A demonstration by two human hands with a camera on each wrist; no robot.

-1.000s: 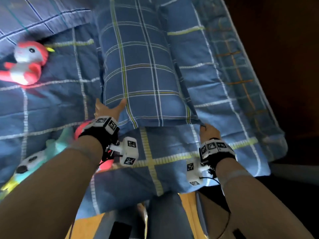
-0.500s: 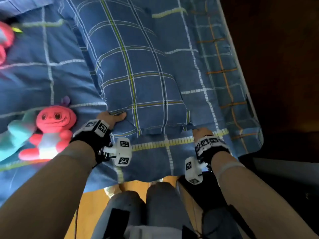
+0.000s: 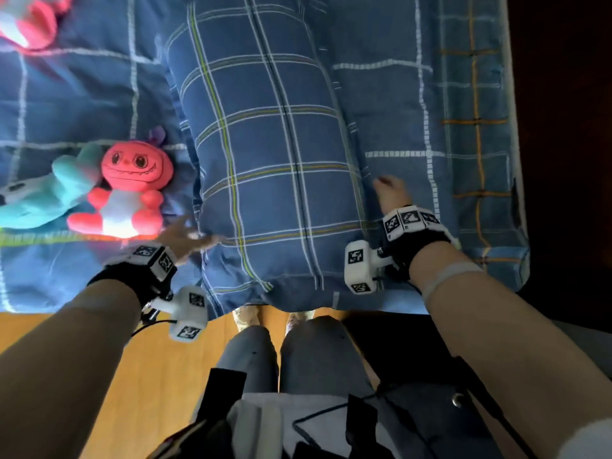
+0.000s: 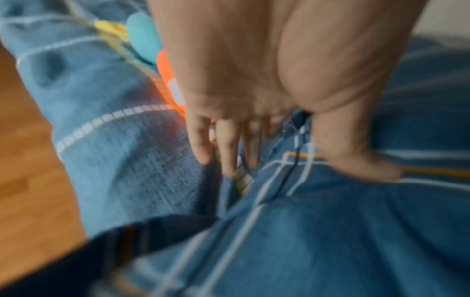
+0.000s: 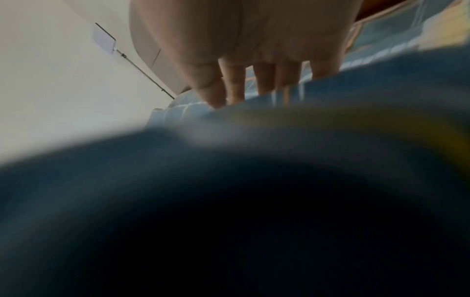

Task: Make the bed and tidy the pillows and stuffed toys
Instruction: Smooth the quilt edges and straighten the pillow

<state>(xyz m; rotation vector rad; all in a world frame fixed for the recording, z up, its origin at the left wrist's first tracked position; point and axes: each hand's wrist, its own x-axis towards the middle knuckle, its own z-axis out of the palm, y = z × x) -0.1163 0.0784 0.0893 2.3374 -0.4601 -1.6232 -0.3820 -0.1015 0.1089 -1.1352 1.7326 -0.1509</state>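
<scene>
A blue plaid pillow (image 3: 275, 167) lies lengthwise on the blue checked bedding (image 3: 414, 111), its near end at the bed's edge. My left hand (image 3: 185, 238) is at the pillow's lower left side. The left wrist view shows the left hand (image 4: 292, 160) with its fingers (image 4: 229, 144) straight in the gap beside the pillow (image 4: 330, 231), thumb resting on top. My right hand (image 3: 390, 193) lies against the pillow's right side. In the right wrist view the straight fingers (image 5: 236, 86) touch the pillow (image 5: 279, 140). A red plush monster (image 3: 132, 180) and a teal plush (image 3: 49, 197) sit left of the pillow.
Another red and white plush (image 3: 26, 21) lies at the far left corner of the view. A wooden floor (image 3: 82, 342) runs along the bed's near edge, where my legs (image 3: 281, 352) stand. Beyond the bed's right edge (image 3: 516, 193) the room is dark.
The pillow has come toward the bed's near edge. My right hand moved from the pillow's near corner up along its right side. My left hand's fingers have straightened at the left edge.
</scene>
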